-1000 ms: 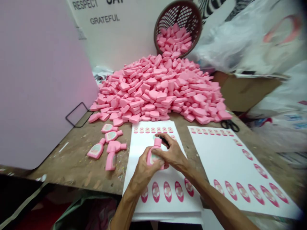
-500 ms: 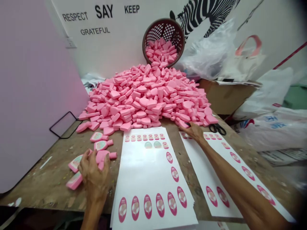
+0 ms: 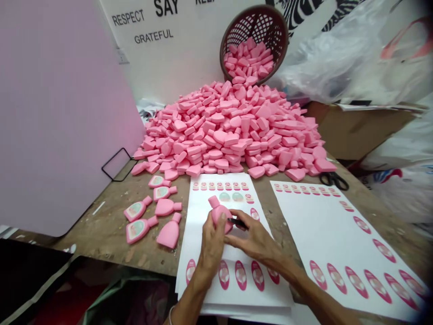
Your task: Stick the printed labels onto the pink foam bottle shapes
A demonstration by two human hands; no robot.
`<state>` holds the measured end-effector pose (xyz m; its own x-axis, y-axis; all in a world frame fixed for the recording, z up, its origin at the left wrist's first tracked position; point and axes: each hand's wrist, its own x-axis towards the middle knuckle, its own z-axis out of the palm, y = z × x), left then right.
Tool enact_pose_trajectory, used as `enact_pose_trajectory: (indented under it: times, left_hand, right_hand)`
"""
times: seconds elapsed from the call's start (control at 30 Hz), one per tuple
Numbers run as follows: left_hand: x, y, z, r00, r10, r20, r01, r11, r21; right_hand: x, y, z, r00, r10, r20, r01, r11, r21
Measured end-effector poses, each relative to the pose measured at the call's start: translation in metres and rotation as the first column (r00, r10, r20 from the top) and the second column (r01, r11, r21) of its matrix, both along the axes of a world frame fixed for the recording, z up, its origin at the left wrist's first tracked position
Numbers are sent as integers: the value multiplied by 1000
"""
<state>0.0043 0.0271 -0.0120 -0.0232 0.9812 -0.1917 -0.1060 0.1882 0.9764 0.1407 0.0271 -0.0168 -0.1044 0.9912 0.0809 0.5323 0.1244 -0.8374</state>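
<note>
Over the middle sticker sheet (image 3: pixel 216 243), my left hand (image 3: pixel 214 241) holds a pink bottle-shaped piece (image 3: pixel 219 213) with its neck pointing up and left. My right hand (image 3: pixel 252 237) grips a small dark tool (image 3: pixel 238 222), its tip against the right side of that piece. To the left lie several loose pink pieces; some, such as one piece (image 3: pixel 138 229), carry a green-and-white label, while another piece (image 3: pixel 169 232) shows a plain pink face. A second sticker sheet (image 3: pixel 314 225) lies to the right.
A large heap of pink pieces (image 3: pixel 230 131) spreads across the back, below a tipped brown basket (image 3: pixel 282 49). Black scissors (image 3: pixel 334 180) lie at the heap's right. A black wire frame (image 3: pixel 117 164) stands left; a cardboard box (image 3: pixel 355 131) and plastic bags are at the right.
My left hand has moved right from the loose pieces and now holds one. My right hand has come back from the heap's front edge to it. The view has shifted.
</note>
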Motion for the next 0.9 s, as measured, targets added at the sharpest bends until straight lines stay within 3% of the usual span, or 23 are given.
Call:
enact_pose_trajectory:
  times: [0.1, 0.17, 0.3, 0.5, 0.7, 0.9]
  left_hand:
    - [-10, 9, -6, 992, -2, 124, 10, 998, -66]
    - [-12, 21, -10, 994, -46, 101, 52, 997, -57]
    - [3, 48, -11, 991, -129, 35, 130, 991, -28]
    - [31, 76, -21, 971, -225, 77, 228, 973, -37]
    - [31, 81, -32, 967, -244, 78, 247, 968, -32]
    - [30, 81, -35, 967, -239, 90, 240, 971, -5]
  right_hand:
    - [30, 25, -9, 990, -114, 76, 114, 993, 13]
    - [52, 49, -19, 948, -247, 202, 217, 963, 160]
    - [71, 82, -38, 861, -266, 433, 116, 932, 343]
    - [66, 84, -43, 846, -224, 484, 43, 933, 358]
    - [70, 88, -43, 870, -178, 461, 13, 941, 339]
    - [61, 89, -37, 885, -219, 411, 63, 931, 360]
